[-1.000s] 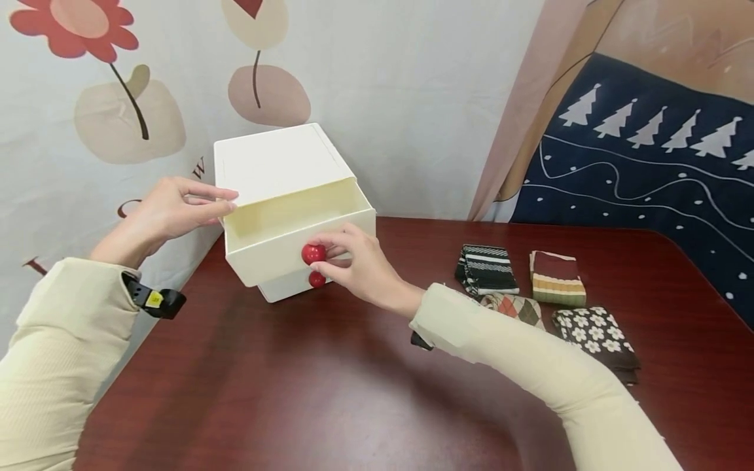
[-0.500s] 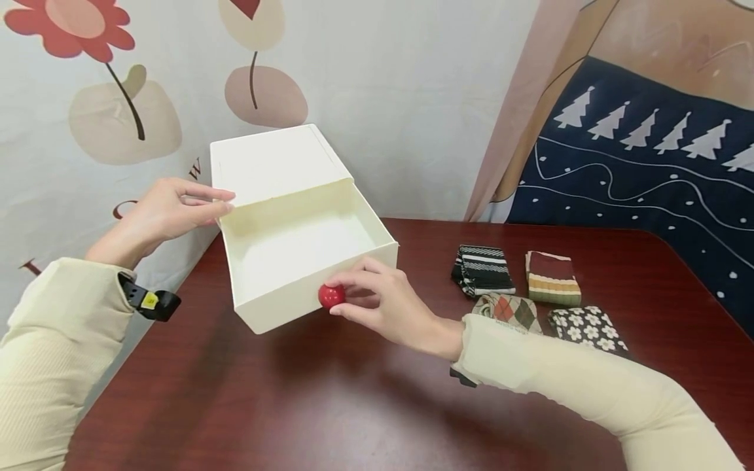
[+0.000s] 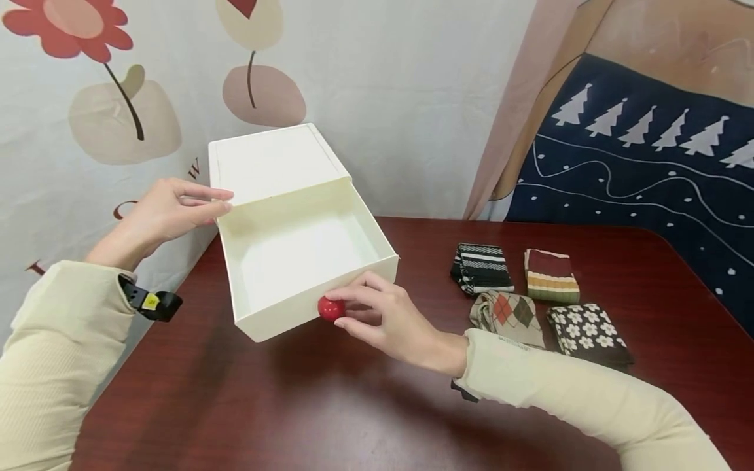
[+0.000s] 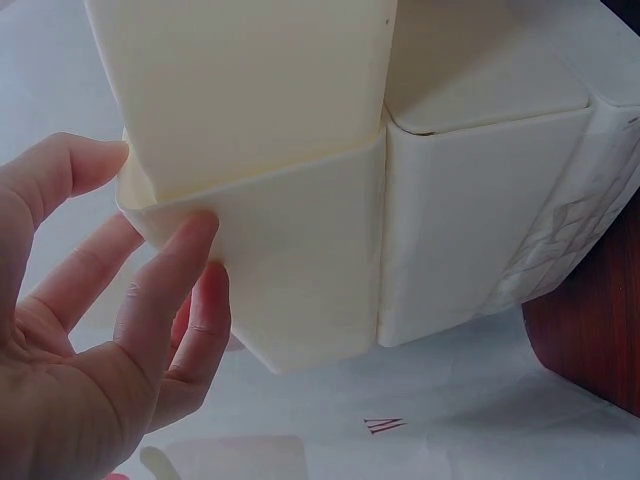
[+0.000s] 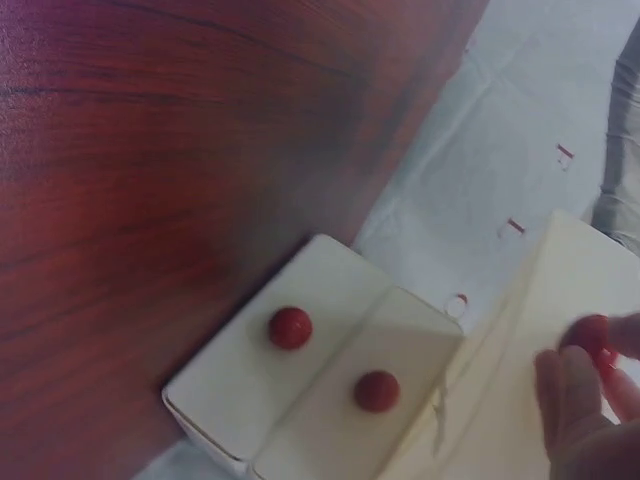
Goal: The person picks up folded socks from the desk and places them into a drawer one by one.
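A white drawer cabinet (image 3: pixel 277 167) stands at the back left of the table. Its top drawer (image 3: pixel 277 320) is pulled far out, tilted down towards the front, and its bare floor shows. The right hand (image 3: pixel 400 320) pinches the round red knob (image 3: pixel 331 308) of that drawer between thumb and fingers. At the cabinet's front left corner, the left hand (image 3: pixel 167 212) holds the edge. In the left wrist view its thumb (image 4: pixel 95 160) and fingers lie on either side of that corner. Two lower drawers, shut, show their red knobs (image 5: pixel 290 328) in the right wrist view.
Several folded patterned textiles, which look like socks, lie on the right of the dark red table (image 3: pixel 265 405): black striped (image 3: pixel 483 268), burgundy striped (image 3: pixel 552 276), argyle (image 3: pixel 509 317), and flowered (image 3: pixel 589 332). A printed cloth (image 3: pixel 400 98) hangs behind the cabinet.
The right hand has drawn the top drawer out towards the person by its knob, so the inside now shows. The left hand has stayed at the cabinet's corner.
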`<state>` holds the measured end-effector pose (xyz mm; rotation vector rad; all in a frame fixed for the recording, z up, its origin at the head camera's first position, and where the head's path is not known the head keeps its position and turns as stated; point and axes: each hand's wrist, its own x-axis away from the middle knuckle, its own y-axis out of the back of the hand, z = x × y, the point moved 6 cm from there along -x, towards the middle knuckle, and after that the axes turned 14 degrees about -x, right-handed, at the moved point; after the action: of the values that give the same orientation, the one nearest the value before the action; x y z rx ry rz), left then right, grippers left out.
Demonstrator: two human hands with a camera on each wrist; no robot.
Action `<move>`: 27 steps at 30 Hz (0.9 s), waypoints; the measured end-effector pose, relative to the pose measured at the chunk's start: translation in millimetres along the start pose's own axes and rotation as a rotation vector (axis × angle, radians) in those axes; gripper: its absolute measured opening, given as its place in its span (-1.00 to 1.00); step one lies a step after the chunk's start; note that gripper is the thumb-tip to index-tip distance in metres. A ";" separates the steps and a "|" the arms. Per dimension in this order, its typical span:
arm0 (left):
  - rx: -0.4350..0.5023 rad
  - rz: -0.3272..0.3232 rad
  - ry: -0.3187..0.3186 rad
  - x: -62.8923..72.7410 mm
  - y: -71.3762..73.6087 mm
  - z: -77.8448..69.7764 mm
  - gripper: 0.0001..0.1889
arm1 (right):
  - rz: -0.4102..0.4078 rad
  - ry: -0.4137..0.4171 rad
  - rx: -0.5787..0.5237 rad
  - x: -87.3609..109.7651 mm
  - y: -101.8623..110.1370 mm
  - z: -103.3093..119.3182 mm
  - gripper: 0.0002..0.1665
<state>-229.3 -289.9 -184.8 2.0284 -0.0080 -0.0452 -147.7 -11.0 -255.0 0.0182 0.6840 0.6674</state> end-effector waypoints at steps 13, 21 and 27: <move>-0.005 -0.015 -0.024 -2.3 -1.1 3.2 -0.70 | -0.031 -0.100 0.197 45.8 102.1 21.5 -0.64; 0.008 -0.013 -0.037 -4.7 -0.6 6.4 -0.61 | -0.144 -0.291 0.457 106.7 200.1 28.8 -0.66; 0.017 -0.021 -0.050 -5.9 -2.7 8.1 -0.60 | -0.083 -0.507 0.524 160.9 252.4 5.5 -0.69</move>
<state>-235.5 -295.7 -190.6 2.0441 -0.0191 -0.1092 -194.2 283.1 -286.5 0.6200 0.3488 0.3638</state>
